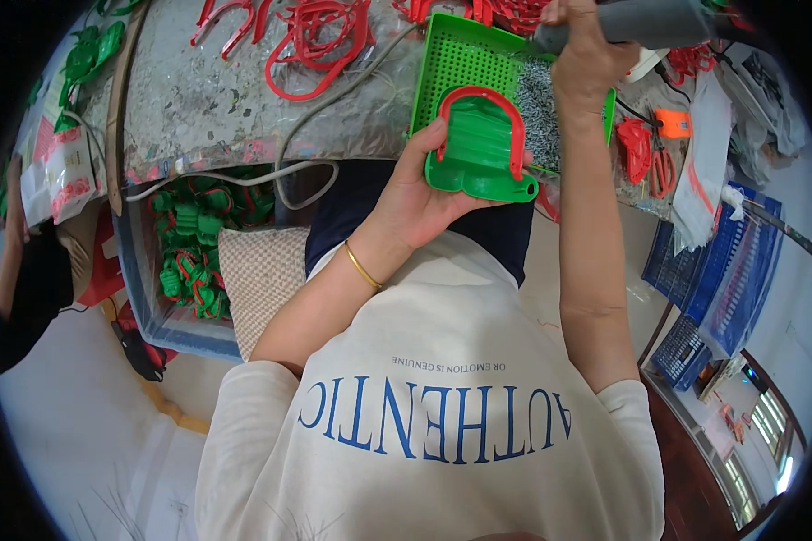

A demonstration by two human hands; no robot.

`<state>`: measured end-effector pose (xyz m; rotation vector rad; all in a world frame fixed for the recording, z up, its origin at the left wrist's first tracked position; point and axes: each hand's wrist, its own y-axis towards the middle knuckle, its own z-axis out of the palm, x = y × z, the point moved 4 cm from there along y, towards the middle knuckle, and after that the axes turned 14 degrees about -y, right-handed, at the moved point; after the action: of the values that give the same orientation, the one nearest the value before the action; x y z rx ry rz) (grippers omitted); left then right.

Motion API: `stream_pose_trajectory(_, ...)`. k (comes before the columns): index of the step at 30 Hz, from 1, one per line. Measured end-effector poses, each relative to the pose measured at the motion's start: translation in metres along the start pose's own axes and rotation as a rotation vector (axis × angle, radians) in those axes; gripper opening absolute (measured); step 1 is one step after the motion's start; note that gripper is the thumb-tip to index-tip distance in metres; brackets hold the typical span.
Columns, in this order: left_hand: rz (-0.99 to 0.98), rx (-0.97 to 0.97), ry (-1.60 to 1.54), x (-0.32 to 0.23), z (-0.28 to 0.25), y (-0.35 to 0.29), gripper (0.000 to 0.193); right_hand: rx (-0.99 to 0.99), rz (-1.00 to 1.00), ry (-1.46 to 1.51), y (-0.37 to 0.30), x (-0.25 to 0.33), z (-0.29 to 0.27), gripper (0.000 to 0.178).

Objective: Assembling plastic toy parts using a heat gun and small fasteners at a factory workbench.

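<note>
- spreading beyond and to both sides of the left hand (417, 206)'s grip, the worktable (244, 108) is the largest thing here, its top covered in scuffed sheeting.
- left of that grip and lower, the blue bin (194, 336) holds a heap of green and red parts.
- just beyond the grip, on the table, sits the green basket (465, 54), with perforated walls and floor.
- up and to the right of the left hand's grip, the right hand (591, 59) has its fingers wrapped around a grey tool (663, 22); the tool's long axis runs roughly left to right, apart from the green piece.
- in the left hand lies the green piece (478, 135), thumb pressed on its left edge, other fingers beneath; its two-lobed end is toward the body, and the left hand is the nearer one.
- on that piece, the red arch (472, 92) bows away from the body, both legs pointing back toward it.
- beyond the grip and rightward, small grey screws (537, 90) fill the basket's right part.
</note>
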<state>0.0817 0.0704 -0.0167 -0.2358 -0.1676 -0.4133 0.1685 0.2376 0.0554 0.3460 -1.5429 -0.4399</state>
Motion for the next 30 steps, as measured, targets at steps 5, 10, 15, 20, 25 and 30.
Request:
stream_pose_trajectory(5,0.015,0.018,-0.032,0.001,-0.003,0.001,0.063,0.008,-0.022,0.145,0.000,0.045,-0.001,0.017)
stream_pose_trajectory(10,0.043,0.020,0.055,0.000,-0.004,0.000,0.063,0.065,0.203,0.126,-0.033,0.095,-0.008,0.017)
stream_pose_trajectory(15,0.024,0.036,0.048,0.001,-0.006,-0.001,0.064,0.063,0.318,0.096,-0.058,0.111,-0.015,0.020)
stream_pose_trajectory(20,0.079,0.077,0.037,0.001,-0.004,-0.002,0.066,0.082,0.353,0.158,-0.063,0.104,-0.021,0.020)
stream_pose_trajectory(25,0.102,0.048,0.048,0.001,-0.007,-0.003,0.063,0.078,0.357,0.180,-0.065,0.101,-0.019,0.017)
stream_pose_trajectory(30,0.090,0.031,0.033,0.000,-0.012,-0.003,0.059,0.094,0.343,0.202,-0.068,0.096,-0.018,0.017)
